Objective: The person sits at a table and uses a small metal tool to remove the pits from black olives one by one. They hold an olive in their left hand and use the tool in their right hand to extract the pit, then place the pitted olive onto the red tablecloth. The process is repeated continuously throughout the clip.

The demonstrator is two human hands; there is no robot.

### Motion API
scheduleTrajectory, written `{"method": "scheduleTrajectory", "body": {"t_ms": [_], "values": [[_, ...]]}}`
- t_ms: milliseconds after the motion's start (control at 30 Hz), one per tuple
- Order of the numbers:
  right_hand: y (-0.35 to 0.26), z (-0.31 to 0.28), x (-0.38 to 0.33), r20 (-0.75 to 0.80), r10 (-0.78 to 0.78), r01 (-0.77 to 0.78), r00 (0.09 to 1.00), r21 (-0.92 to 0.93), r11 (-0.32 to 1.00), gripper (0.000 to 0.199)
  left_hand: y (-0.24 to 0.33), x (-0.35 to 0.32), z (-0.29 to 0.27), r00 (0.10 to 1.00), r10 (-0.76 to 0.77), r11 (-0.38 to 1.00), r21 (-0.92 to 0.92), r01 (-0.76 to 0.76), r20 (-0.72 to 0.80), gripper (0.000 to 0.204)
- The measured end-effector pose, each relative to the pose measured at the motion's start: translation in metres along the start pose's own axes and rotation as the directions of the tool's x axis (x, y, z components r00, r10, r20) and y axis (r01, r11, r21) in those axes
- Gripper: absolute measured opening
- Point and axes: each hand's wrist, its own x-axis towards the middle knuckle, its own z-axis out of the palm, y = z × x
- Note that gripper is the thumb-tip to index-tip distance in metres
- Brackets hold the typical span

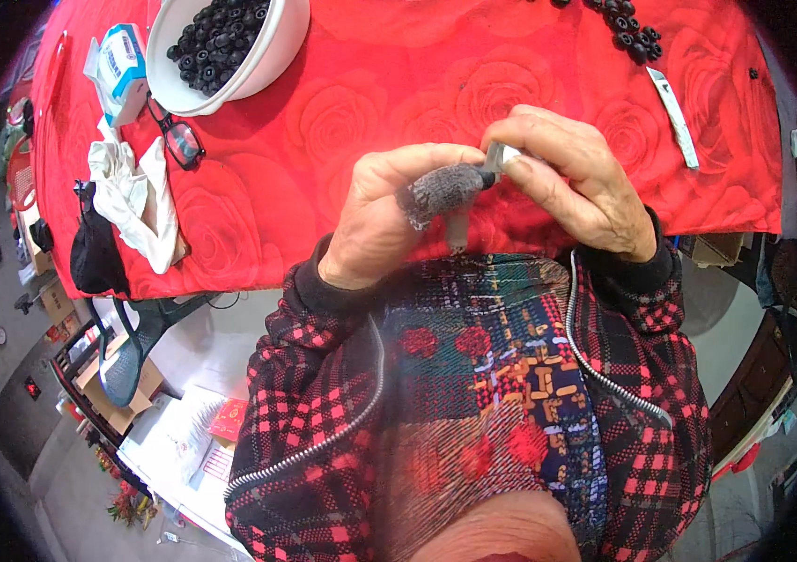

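Note:
My left hand (372,214) is closed above the near edge of the table, with a grey knitted cover (445,190) on one finger. At its fingertips is a small black piece (487,179), mostly hidden. Facing it, my right hand (575,178) pinches a thin, pale, shiny piece (503,155) between thumb and fingers, right beside the black piece. Whether the two pieces touch I cannot tell. A large white bowl (279,58) at the far left holds many small black ring-shaped parts (216,47). More such black parts (637,37) lie loose at the far right.
A red rose-patterned cloth (342,122) covers the table. On its left lie eyeglasses (183,142), a blue-and-white packet (122,75), a white cloth (146,201) and a black fabric item (97,245). A narrow white strip (675,117) lies at the right.

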Motion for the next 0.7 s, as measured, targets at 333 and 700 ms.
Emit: {"method": "scheduleTrajectory", "body": {"t_ms": [333, 700], "values": [[-0.011, 0.014, -0.007, -0.246, 0.318, -0.248, 0.915, 0.278, 0.928, 0.016, 0.006, -0.001, 0.008, 0.907, 0.404, 0.785, 0.553, -0.279, -0.116, 0.026], [-0.015, 0.031, -0.002, -0.292, 0.023, 0.004, 0.956, 0.092, 0.996, 0.019, 0.006, -0.013, 0.01, 0.993, 0.039, 0.994, -0.092, -0.05, -0.115, 0.022]]}}
